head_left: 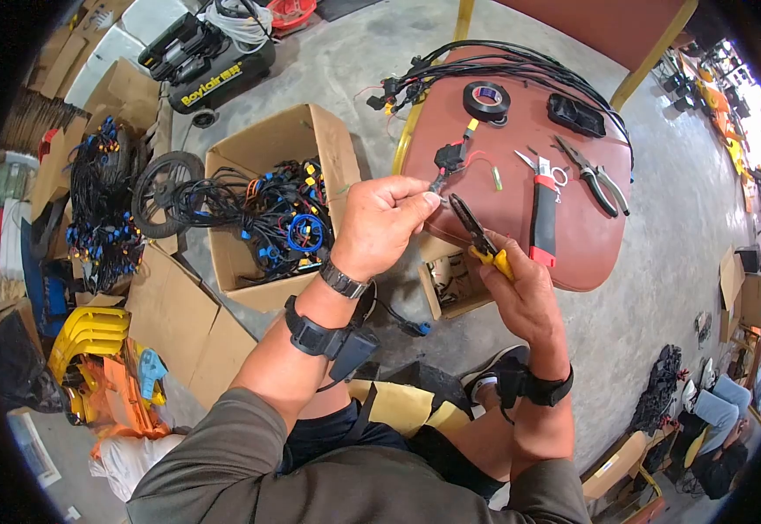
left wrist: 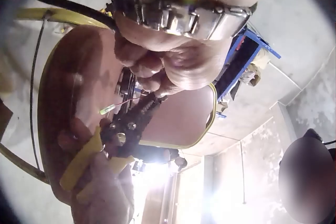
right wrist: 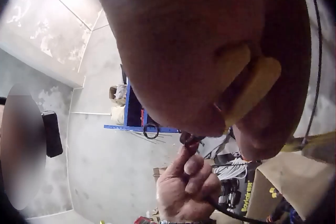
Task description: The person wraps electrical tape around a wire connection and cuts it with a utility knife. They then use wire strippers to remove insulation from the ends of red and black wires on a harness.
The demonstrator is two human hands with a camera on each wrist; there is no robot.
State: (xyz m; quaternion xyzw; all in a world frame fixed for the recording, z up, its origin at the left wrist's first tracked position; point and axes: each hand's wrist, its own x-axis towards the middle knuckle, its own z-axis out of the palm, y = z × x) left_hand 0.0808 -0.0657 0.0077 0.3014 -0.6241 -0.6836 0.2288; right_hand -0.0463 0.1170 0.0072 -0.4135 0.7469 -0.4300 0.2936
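Note:
My left hand pinches a thin wire end between thumb and fingertips, over the near edge of the red-brown tabletop. My right hand grips yellow-handled pliers, their dark jaws pointing at the left fingertips. Beyond the left fingers, a black connector with red wires and a yellow plug lies on the tabletop. A small pale green piece is beside it. In the left wrist view, the pliers' jaws reach right up to the pinching fingers, which hide the wire's tip.
On the tabletop lie black tape, a black case, a black-and-red-handled tool, other pliers and a cable bundle. Left, a cardboard box holds wiring harnesses; an air compressor stands behind. A smaller box sits below the hands.

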